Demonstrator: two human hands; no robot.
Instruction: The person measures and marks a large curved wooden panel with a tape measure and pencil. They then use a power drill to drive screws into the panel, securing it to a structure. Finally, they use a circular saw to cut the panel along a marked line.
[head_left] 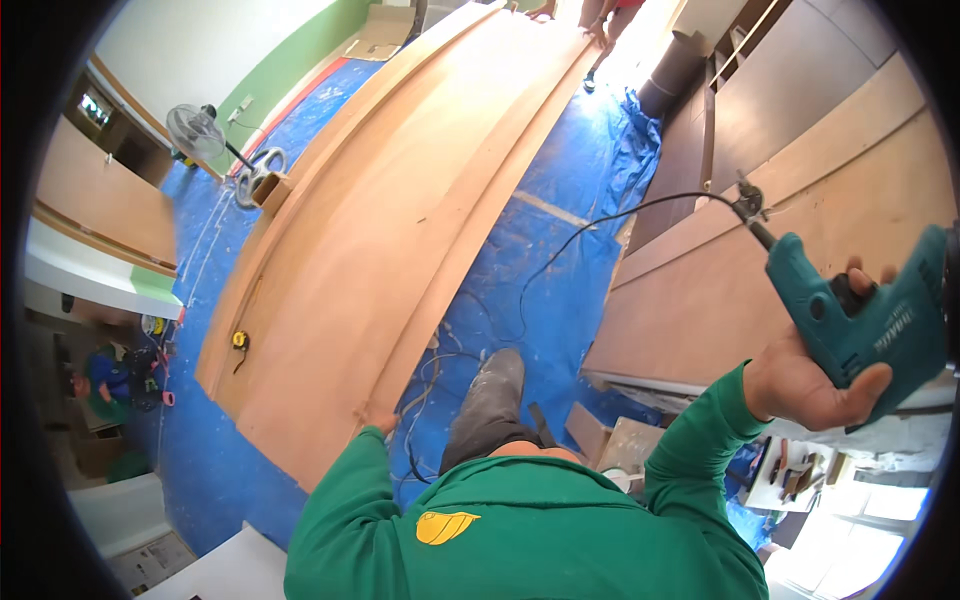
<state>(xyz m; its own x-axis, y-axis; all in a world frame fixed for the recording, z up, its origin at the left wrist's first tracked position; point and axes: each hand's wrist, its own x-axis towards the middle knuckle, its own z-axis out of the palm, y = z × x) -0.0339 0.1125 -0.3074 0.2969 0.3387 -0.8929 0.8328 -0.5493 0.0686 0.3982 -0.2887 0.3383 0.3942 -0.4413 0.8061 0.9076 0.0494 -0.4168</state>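
In my right hand is a teal corded power drill, raised at the right side with fingers wrapped round its handle. A black cord runs from the handle and droops to the floor. My left hand grips the near right edge of a long wooden panel with raised strips along its sides. Some left fingers are hidden at that edge. A yellow tape measure lies on the panel's near left part. At the far end, another person's hand touches the panel.
Blue sheeting covers the floor. A fan stands left of the panel. Another wooden panel is at the right, beside dark cabinets. Cables lie near my leg, and wood offcuts lie right of it.
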